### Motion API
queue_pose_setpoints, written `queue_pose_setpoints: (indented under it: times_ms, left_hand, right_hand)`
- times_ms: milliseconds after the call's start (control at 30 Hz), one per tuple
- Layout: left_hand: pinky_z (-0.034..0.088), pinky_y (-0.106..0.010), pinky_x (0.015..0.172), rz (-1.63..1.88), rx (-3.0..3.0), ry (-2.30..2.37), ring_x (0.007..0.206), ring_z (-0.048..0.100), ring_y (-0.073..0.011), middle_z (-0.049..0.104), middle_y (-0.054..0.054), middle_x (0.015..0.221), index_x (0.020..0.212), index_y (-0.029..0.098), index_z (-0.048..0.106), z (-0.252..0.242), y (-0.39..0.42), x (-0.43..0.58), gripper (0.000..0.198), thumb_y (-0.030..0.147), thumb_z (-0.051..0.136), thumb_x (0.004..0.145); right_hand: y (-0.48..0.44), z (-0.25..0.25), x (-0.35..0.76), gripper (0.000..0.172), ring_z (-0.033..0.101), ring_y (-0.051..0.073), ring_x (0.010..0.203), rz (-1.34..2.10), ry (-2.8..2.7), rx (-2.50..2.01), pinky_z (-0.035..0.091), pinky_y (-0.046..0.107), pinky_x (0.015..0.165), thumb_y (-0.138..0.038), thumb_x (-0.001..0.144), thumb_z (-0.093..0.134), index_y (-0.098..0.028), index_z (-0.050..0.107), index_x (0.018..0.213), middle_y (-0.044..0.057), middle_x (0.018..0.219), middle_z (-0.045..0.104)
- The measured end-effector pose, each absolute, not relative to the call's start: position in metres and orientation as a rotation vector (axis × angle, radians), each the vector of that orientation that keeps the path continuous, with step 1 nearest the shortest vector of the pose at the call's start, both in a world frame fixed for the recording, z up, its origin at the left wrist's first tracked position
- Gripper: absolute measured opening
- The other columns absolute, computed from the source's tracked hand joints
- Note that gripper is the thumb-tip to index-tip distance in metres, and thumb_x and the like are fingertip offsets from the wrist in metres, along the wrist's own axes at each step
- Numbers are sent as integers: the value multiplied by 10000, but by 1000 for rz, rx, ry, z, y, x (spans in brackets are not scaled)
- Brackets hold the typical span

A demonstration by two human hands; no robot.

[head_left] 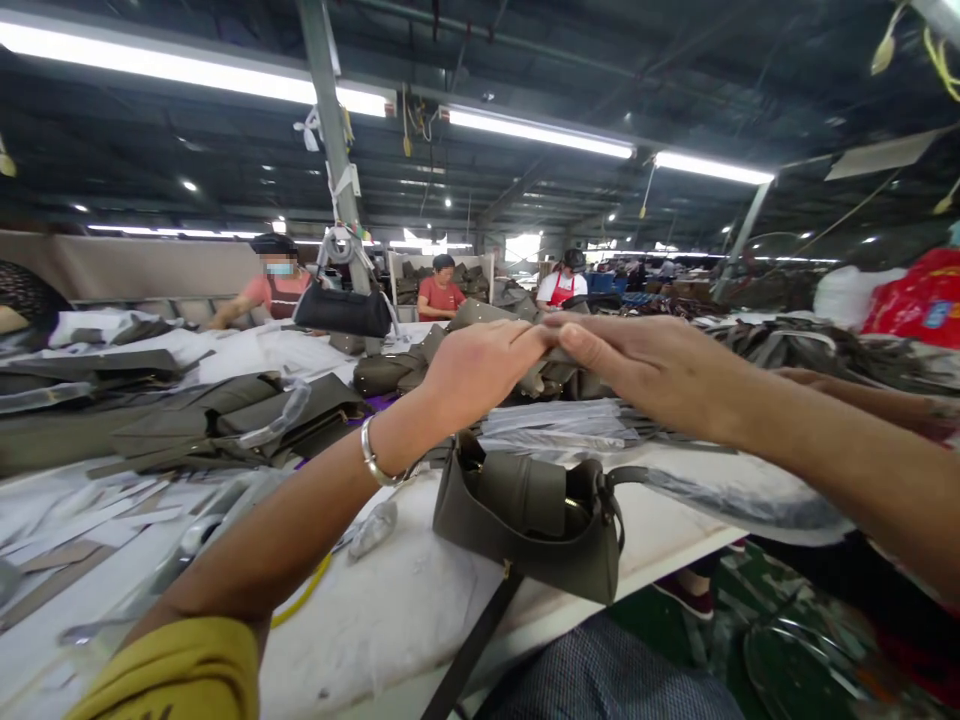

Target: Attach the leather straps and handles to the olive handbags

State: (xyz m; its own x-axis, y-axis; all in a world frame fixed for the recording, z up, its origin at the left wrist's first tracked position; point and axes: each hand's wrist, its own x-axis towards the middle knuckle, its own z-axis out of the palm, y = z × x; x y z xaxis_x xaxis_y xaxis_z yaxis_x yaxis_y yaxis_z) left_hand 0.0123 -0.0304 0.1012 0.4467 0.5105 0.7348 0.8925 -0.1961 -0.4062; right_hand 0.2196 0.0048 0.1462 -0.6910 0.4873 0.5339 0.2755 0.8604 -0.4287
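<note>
My left hand (pixel 480 365), with a silver bracelet (pixel 369 452) at its wrist, meets my right hand (pixel 652 365) at the fingers, raised over the table. The fingers of both are pressed together, and the right thumb lies close against them. Whether something small is between them is hidden. Below them an olive-grey handbag (pixel 525 550) stands on the table's front edge, its top gaping and a flap folded over the opening. A dark strap (pixel 480 640) hangs from its front toward my lap. A handle wrapped in clear plastic (pixel 720 495) stretches out to the right.
The white table (pixel 360 620) bears paper scraps, a yellow cord (pixel 304 590) and piles of olive bag parts (pixel 225 420). A black bag (pixel 343 308) hangs by a post (pixel 337 150). Several people work beyond; another person's arm (pixel 862 395) reaches in at right.
</note>
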Motion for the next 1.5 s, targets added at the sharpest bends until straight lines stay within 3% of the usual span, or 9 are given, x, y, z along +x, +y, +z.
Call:
queue_pose_setpoints:
  times_ms: [133, 333, 433, 600, 733, 800, 867, 1033, 1500]
  left_hand:
    - [457, -269, 706, -522, -1856, -1195, 848, 635, -182, 684, -37, 901, 1008, 197, 627, 99, -38, 1, 169, 216, 464, 966]
    - [481, -318, 862, -603, -1926, -1550, 980, 641, -213, 705, -66, 1022, 1087, 203, 645, 48, -52, -61, 195, 227, 508, 950]
    - [464, -375, 972, -1147, -1738, -1804, 1109, 612, -232, 671, -95, 1195, 1274, 209, 572, 9, -62, -93, 361, 315, 563, 929]
    - [552, -396, 825, -2060, -1437, -2524, 1175, 601, -306, 585, -207, 1334, 1369, 154, 491, -71, -98, -110, 582, 427, 632, 874]
    - [549, -337, 862, -2768, -1235, -2609, 1167, 626, -260, 594, -166, 1345, 1333, 223, 539, -107, -119, -88, 579, 419, 727, 822]
    - [550, -279, 853, -3118, -979, -2342, 1104, 662, -215, 634, -138, 1290, 1239, 213, 607, -111, -117, -80, 467, 337, 755, 814]
    - [547, -204, 818, -3300, -747, -2041, 1036, 680, -154, 672, -92, 1211, 1116, 203, 658, -111, -108, -79, 308, 264, 745, 827]
    - [543, -167, 837, -3351, -747, -1647, 969, 666, -79, 672, 4, 1163, 1072, 250, 675, -98, -80, -85, 208, 268, 693, 866]
    - [488, -306, 1009, -3229, -1423, -1133, 1045, 674, -166, 716, -49, 1096, 1113, 197, 702, -42, -17, -46, 350, 396, 734, 826]
  right_hand:
    - [18, 127, 211, 589, 390, 86, 385, 1176, -2514, -645, 289, 250, 399, -711, 860, 487, -196, 736, 1000, 3, 543, 596]
    - [51, 85, 231, 459, 318, 69, 385, 1173, -2660, -826, 193, 240, 386, -657, 807, 615, -205, 692, 817, -50, 472, 471]
    - [64, 75, 234, 447, 435, 97, 468, 1033, -2522, -774, 318, 248, 447, -627, 844, 589, -191, 675, 803, -5, 589, 580]
    - [68, 81, 230, 241, 579, 191, 777, 972, -2060, -565, 447, 318, 663, -469, 865, 635, -287, 668, 1020, 42, 985, 668]
    - [57, 92, 222, 132, 392, 140, 521, 1113, -1845, -501, 264, 308, 477, -427, 913, 588, -298, 611, 927, -3, 658, 507]
    - [54, 92, 218, 230, 257, 113, 439, 1192, -1840, -505, 160, 307, 448, -467, 938, 547, -273, 570, 816, -49, 526, 337]
    - [53, 86, 215, 341, 283, 100, 432, 1237, -1958, -529, 176, 291, 439, -509, 925, 556, -241, 542, 715, -48, 505, 359]
    - [51, 56, 205, 405, 492, 135, 582, 1348, -2319, -621, 367, 267, 515, -581, 832, 643, -184, 681, 905, 25, 676, 594]
    - [49, 16, 212, 421, 376, 137, 570, 1358, -2109, -560, 265, 282, 542, -568, 901, 551, -192, 634, 730, 2, 655, 494]
